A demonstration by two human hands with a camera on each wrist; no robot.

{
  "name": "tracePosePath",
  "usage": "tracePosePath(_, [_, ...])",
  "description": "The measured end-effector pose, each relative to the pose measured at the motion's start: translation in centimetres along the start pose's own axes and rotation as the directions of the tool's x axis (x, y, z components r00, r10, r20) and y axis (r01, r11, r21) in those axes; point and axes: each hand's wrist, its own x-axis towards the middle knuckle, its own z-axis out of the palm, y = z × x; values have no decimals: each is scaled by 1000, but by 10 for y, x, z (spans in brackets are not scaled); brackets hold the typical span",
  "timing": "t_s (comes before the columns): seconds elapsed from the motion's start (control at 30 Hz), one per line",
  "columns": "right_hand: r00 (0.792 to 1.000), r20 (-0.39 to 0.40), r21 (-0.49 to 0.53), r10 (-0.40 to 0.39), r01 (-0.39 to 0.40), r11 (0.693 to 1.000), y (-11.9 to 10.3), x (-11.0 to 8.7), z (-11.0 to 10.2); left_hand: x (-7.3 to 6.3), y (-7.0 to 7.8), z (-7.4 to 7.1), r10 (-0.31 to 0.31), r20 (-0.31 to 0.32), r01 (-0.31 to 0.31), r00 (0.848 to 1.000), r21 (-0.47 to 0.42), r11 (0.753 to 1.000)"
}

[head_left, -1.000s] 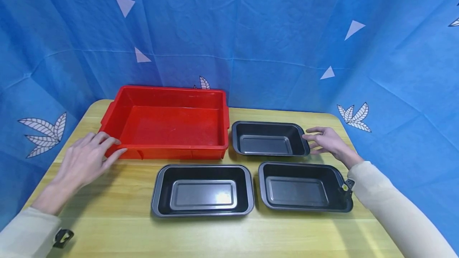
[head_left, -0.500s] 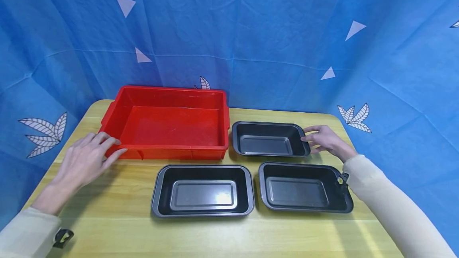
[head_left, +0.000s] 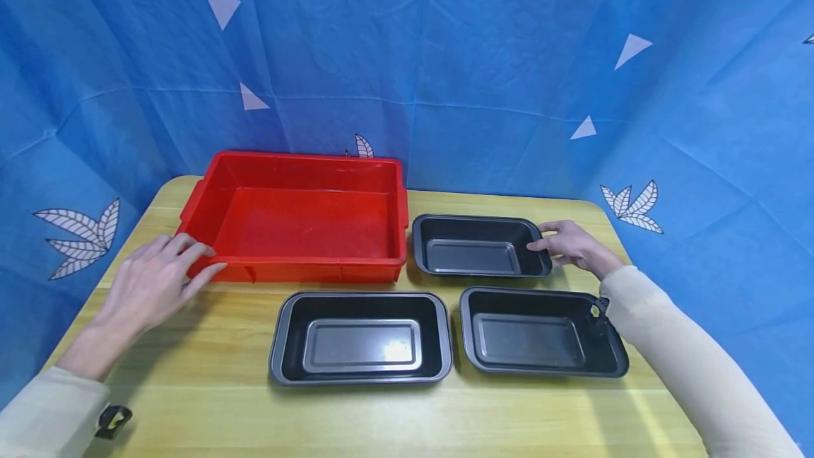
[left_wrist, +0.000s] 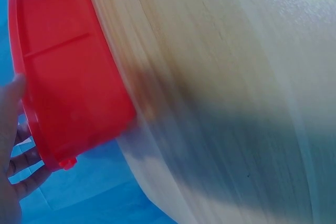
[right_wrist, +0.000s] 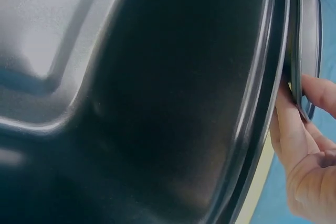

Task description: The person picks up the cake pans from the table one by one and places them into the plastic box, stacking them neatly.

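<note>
Two rims are held: the right hand [head_left: 572,242] pinches the far pan [head_left: 470,257] between its fingers at three o'clock, the left hand [head_left: 149,285] grips the red tray [head_left: 305,225] at its seven o'clock corner. From that pan, across the bench [head_left: 362,423], the tray sits at nine, one near pan [head_left: 528,341] at five, the glossier pan [head_left: 361,345] at eight.

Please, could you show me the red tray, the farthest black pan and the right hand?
Red tray [head_left: 305,225], head view: bare floor.
Farthest black pan [head_left: 472,257], head view: bare floor.
Right hand [head_left: 574,244], head view: middle of the hand.
</note>
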Motion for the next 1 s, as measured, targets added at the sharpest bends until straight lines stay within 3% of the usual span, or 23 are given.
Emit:
tracePosePath(0.33, [1000, 23, 140, -2, -2, 990, 3, 5, -2, 3, 3, -1, -12, 20, 12, 1000, 15, 1000])
tracePosePath(1.0, [1000, -18, 171, -21, 23, 985, -1, -16, -5, 1, 2, 1, -22, -1, 22, 1000, -5, 1000])
